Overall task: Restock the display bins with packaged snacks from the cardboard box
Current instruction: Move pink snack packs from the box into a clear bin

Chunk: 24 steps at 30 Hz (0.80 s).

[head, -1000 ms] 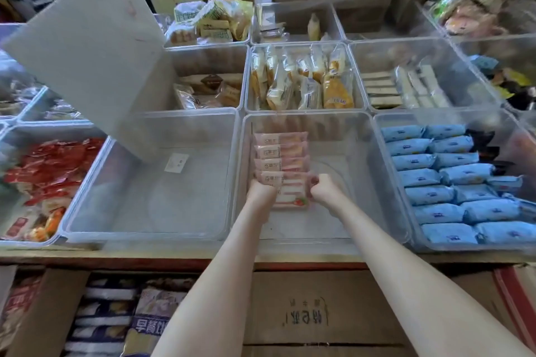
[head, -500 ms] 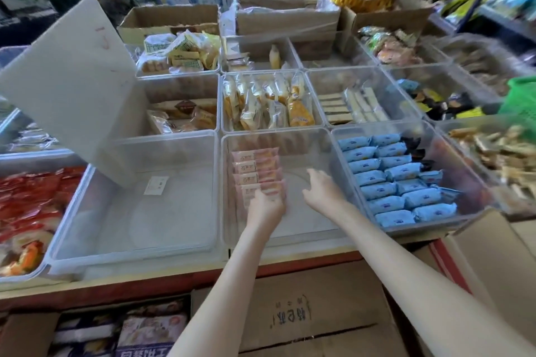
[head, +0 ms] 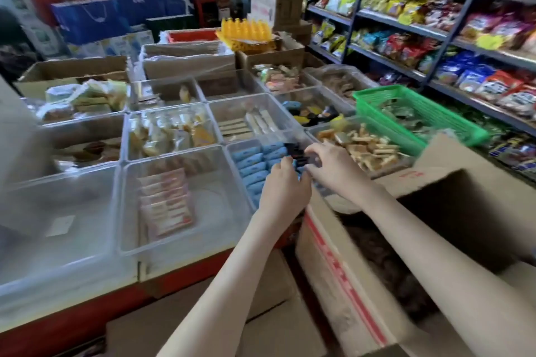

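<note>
head | right hand fingers curled on dark packets over bin | left hand alongside, grip blurred, cannot tell | box open just below | risk: loose pinch drops packets among blue packets

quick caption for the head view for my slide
Left hand and right hand meet at dark packets in the blue-packet bin, pink packets in the next bin, open cardboard box at right.

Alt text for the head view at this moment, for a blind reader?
The left hand and right hand meet over a clear bin of blue packets, the right pinching dark packets. Pink packets lie in the next bin; an open cardboard box stands at right.
</note>
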Motion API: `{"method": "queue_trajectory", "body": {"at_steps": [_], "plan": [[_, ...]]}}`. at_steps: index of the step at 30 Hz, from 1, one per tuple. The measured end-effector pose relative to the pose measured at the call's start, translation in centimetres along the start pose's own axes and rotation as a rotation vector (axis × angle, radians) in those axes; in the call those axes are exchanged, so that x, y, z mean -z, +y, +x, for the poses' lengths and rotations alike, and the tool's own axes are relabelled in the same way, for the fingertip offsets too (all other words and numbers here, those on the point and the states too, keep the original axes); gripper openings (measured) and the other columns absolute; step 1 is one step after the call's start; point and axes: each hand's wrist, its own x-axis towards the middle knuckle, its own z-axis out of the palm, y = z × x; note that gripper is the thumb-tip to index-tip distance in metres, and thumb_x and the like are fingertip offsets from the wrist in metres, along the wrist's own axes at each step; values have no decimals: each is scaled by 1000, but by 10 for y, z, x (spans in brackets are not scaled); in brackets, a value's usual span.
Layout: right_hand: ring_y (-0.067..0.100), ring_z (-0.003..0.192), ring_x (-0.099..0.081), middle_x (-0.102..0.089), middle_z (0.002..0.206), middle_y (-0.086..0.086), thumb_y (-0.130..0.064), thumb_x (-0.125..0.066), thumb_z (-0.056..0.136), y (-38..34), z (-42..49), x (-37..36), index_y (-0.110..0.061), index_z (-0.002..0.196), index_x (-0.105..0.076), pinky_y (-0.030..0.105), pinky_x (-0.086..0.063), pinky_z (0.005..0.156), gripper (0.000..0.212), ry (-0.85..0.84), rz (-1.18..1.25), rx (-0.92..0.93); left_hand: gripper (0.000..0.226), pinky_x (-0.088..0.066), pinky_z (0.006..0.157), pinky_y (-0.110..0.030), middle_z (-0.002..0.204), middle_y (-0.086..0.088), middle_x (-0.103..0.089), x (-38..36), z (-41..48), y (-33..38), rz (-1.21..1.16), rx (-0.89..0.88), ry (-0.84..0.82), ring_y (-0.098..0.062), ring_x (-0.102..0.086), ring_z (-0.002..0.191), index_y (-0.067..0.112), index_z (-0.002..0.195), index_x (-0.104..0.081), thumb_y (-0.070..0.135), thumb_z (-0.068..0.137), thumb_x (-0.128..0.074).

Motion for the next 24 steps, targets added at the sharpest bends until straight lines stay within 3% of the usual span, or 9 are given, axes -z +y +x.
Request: {"method": "queue_trajectory", "body": {"at_steps": [4, 8, 11, 15, 20, 24], "plan": [[29, 106, -56, -58, 116, 12, -20, -56, 90, 95, -55, 56, -10, 119, -59, 35, -45, 83, 30, 38, -36, -59, 39, -38, 82, -33, 130, -15, -47, -66, -22, 89, 17, -93, -77, -32, -46, 119, 7, 131, -40, 28, 98, -44], [29, 115, -54, -58, 121, 13, -11, -51, 85, 198, -103, 74, -7, 116, -59, 38, -46, 93, 32, -34, -76, -89, 46, -41, 91, -38, 138, -17, -40, -139, -27, 159, 163, -164, -230, -35, -43, 126, 6, 138, -34, 28, 98, -41], [29, 116, -55, -55, 121, 10, -16, -53, 87, 254, -122, 69, -12, 116, -59, 40, -46, 96, 30, -103, -66, -165, 54, -38, 100, -42, 145, -18, -34, -201, -22, 180, 366, -154, -203, -35, -38, 131, 7, 143, -29, 33, 97, -43], [30, 120, -49, -48, 128, 10, -20, -52, 93, 302, -124, 42, -9, 128, -50, 42, -44, 97, 36, -288, -113, -211, 61, -18, 114, -47, 153, -19, -22, -277, -22, 156, 715, -82, -157, -36, -19, 142, 11, 147, -22, 32, 96, -47], [34, 121, -49, -45, 133, 15, -11, -47, 90, 348, -96, -22, -8, 136, -42, 41, -44, 98, 47, -473, -100, -202, 74, -7, 117, -48, 157, -20, -3, -336, 6, 98, 753, 149, -356, -38, -8, 144, 12, 152, -5, 31, 94, -48], [28, 140, -29, -20, 156, 8, -15, -41, 96, 379, -66, -69, -15, 150, -21, 38, -34, 110, 58, -587, -52, -212, 67, -12, 116, -41, 158, -16, -3, -366, 34, 51, 679, 231, -375, -34, -8, 145, 13, 152, -3, 28, 98, -40]]}}
